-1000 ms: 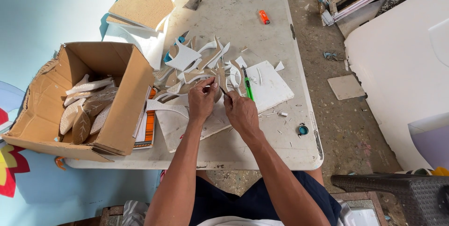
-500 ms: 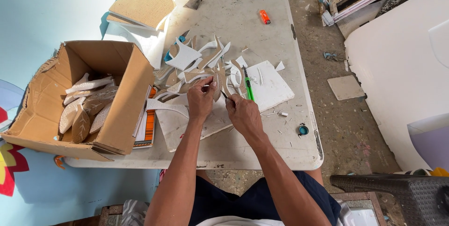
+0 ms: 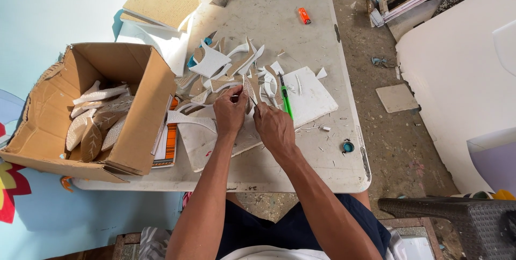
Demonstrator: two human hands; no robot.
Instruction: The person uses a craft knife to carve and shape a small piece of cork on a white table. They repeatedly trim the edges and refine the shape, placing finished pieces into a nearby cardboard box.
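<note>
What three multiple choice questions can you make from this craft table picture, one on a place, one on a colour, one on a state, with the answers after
1. Where does the cardboard box sit relative to the person's hands?
A. To their left, on the table
B. To their right, on the floor
C. Behind the far edge of the table

2. What colour is the lighter lying far up the table?
A. Blue
B. Orange
C. Black

3. What is the state of the left hand?
A. Flat and empty on the table
B. Inside the box
C. Pinching a thin cut piece

Answers: 1 A, the box stands on the table's left end. 2 B, it shows bright orange on the grey top. 3 C, its fingers close on the piece, with the right hand close beside it.
</note>
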